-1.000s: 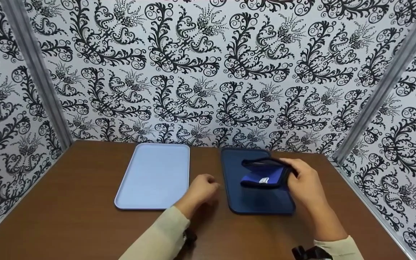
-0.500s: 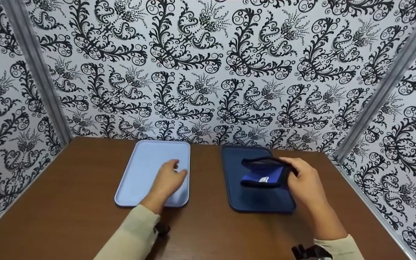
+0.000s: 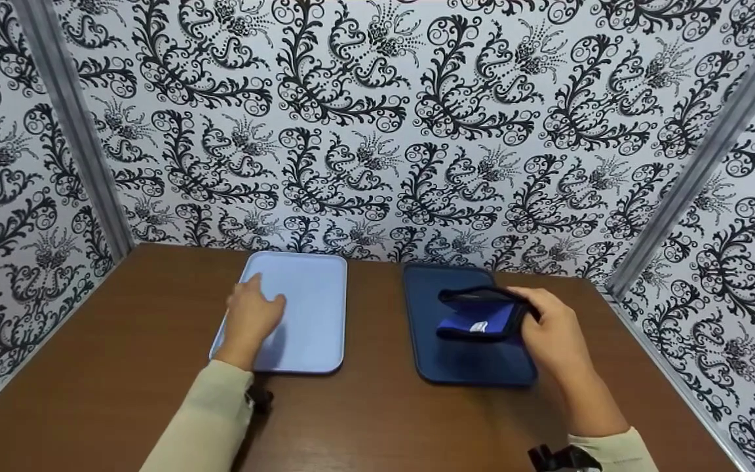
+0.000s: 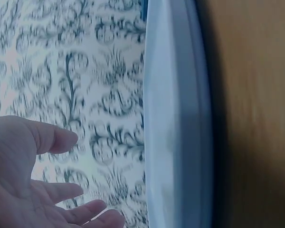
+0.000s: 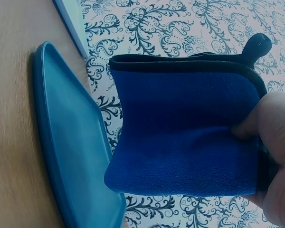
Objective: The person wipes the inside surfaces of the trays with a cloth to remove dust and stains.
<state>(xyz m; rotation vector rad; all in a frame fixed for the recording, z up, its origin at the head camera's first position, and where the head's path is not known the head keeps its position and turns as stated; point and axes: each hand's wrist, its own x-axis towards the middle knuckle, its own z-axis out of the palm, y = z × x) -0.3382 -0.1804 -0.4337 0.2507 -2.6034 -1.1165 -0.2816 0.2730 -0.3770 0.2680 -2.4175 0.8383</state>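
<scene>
My right hand pinches a folded blue cloth by its right edge. The cloth has black edging and a small white label, and hangs over the dark blue tray, folds parted toward the left. In the right wrist view the thumb presses into its fuzzy blue face, while most of the fingers are hidden behind it. Over the left part of the light blue tray is my left hand, holding nothing. Its thumb and fingers stand spread apart in the left wrist view, beside the tray's rim.
Both trays lie on a brown wooden table, with a strip of bare wood between them. A patterned black-and-white wall closes off the back, and side walls with grey corner posts flank the table.
My left hand has swept left, from the gap between the trays to over the light blue tray's left side, its fingers spreading. The right hand and the cloth have stayed in place.
</scene>
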